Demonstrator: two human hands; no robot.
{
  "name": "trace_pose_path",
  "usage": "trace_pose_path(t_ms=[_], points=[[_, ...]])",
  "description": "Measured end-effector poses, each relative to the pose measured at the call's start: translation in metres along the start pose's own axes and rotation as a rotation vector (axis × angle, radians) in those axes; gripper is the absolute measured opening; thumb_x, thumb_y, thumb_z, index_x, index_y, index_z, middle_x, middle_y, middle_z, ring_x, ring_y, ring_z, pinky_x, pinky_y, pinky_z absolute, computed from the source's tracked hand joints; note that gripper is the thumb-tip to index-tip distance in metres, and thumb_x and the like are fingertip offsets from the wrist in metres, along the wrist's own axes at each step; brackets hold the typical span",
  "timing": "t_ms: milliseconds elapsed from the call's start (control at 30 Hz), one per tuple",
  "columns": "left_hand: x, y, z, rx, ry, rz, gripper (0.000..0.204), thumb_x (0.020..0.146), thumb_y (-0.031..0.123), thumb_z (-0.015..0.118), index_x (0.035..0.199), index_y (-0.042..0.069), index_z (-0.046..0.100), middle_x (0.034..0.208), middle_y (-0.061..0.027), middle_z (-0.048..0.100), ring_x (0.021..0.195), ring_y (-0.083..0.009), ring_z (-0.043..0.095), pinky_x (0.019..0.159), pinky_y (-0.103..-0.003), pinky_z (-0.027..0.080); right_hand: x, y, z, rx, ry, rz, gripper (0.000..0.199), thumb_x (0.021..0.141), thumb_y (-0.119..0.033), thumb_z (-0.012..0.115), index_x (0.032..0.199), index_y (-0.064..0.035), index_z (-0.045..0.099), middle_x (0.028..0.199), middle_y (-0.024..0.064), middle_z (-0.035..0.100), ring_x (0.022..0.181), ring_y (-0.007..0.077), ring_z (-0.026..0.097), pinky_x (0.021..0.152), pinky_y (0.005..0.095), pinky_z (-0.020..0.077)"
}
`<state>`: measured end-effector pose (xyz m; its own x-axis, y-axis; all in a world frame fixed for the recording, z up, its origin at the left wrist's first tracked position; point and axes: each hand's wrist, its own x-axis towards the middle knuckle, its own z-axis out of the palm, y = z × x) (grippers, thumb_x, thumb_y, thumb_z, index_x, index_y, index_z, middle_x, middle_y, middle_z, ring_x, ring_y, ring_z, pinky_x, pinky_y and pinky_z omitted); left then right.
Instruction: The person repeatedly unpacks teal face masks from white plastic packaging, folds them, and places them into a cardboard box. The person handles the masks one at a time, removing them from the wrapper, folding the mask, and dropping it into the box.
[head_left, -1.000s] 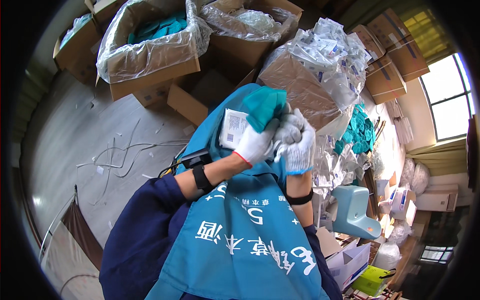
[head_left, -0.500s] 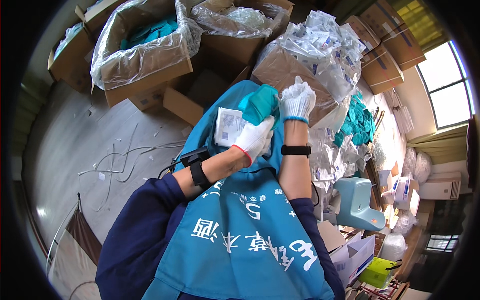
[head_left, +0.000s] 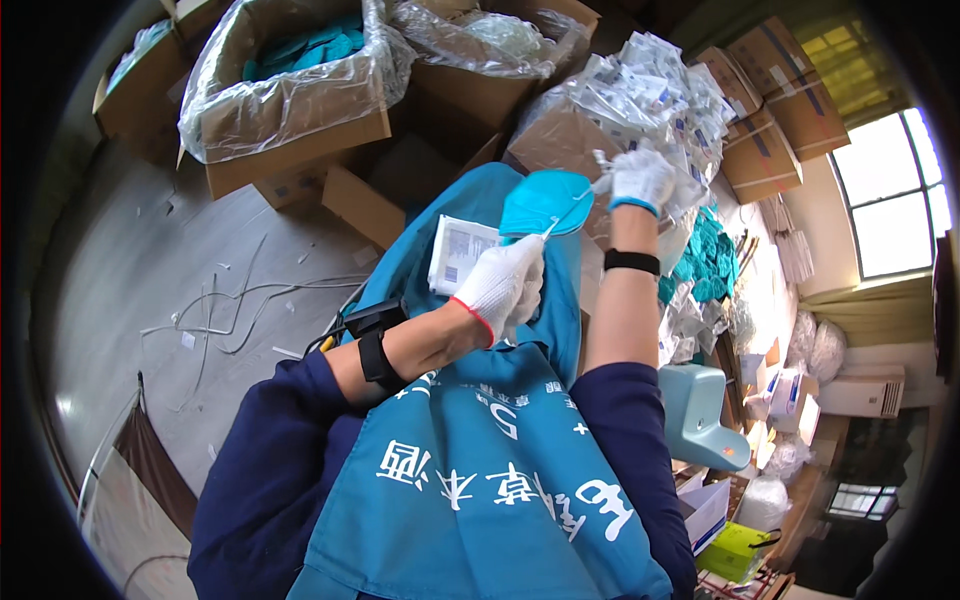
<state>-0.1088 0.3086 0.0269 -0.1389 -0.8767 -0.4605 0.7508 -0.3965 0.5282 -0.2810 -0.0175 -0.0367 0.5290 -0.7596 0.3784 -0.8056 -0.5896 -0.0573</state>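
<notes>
Grip of the left hand [head_left: 502,283], white-gloved, is narrowed to a pinch at the near edge of a teal mask [head_left: 543,200]; mask is held up over the far end of the apron [head_left: 390,545]. Right hand [head_left: 642,180], also gloved, is raised right of the mask, past the apron's right edge, fingers curled; whether anything is held by it cannot be told. Flat white packet [head_left: 462,255] is laid on the apron near its far left edge, just beside the left hand. Beyond, teal pieces [head_left: 305,50] are piled in a plastic-lined carton [head_left: 300,125].
</notes>
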Motion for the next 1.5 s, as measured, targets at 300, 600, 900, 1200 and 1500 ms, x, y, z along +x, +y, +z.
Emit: trace_pose_path(t_ms=[300, 600, 900, 1200, 1500], points=[[-0.014, 0.003, -0.012, -0.083, -0.029, -0.155, 0.042, 0.091, 0.03, 0.057, 0.058, 0.02, 0.034, 0.051, 0.0041, 0.033, 0.039, -0.0086, 0.024, 0.04, -0.028, 0.017, -0.005, -0.013, -0.029, -0.841, -0.41, 0.1, 0.03, 0.092, -0.025, 0.053, 0.108, -0.0084, 0.072, 0.111, 0.0114, 0.07, 0.106, 0.0253, 0.069, 0.093, 0.0382, 0.0527], [0.009, 0.024, -0.065, 0.016, -0.188, 0.0, 0.049, 0.099, 0.047, 0.054, 0.061, 0.021, 0.037, 0.051, 0.007, 0.028, 0.04, -0.0062, 0.022, 0.041, -0.026, 0.014, -0.065, -0.149, -0.093, 1.727, -0.192, 0.508, 0.027, 0.1, -0.025, 0.059, 0.093, -0.0015, 0.07, 0.066, -0.0055, 0.052, 0.053, 0.0039, 0.044, 0.047, 0.0192, 0.0249], [0.049, 0.028, -0.077, -0.033, -0.226, 0.13, 0.054, 0.1, 0.031, 0.063, 0.144, 0.006, 0.045, 0.138, -0.0091, 0.055, 0.113, -0.0217, 0.063, 0.097, -0.04, 0.055, -0.132, -0.178, -0.137, 1.635, -0.384, 0.353, 0.028, 0.102, -0.025, 0.06, 0.094, 0.0007, 0.07, 0.058, -0.008, 0.048, 0.046, 0.0002, 0.034, 0.042, 0.0189, 0.024], [0.071, 0.058, -0.062, -0.106, 0.11, 0.032, 0.032, 0.101, 0.026, 0.059, 0.127, 0.007, 0.054, 0.109, -0.0119, 0.067, 0.093, -0.0256, 0.07, 0.08, -0.047, 0.061, -0.167, -0.203, -0.129, 0.604, 0.002, -0.263, 0.016, 0.085, -0.007, 0.069, 0.1, -0.0069, 0.072, 0.103, 0.0096, 0.07, 0.09, 0.0196, 0.067, 0.074, 0.0316, 0.0521], [0.086, 0.067, -0.058, 0.748, 0.241, 0.401, 0.047, 0.091, 0.049, 0.071, 0.095, 0.003, 0.074, 0.083, -0.0003, 0.07, 0.07, -0.0093, 0.063, 0.065, -0.027, 0.052, -0.15, -0.241, -0.106, 1.612, -0.35, -0.172, 0.009, 0.094, -0.009, 0.062, 0.093, -0.0007, 0.064, 0.089, 0.0081, 0.062, 0.078, 0.0154, 0.061, 0.068, 0.0275, 0.0489]])
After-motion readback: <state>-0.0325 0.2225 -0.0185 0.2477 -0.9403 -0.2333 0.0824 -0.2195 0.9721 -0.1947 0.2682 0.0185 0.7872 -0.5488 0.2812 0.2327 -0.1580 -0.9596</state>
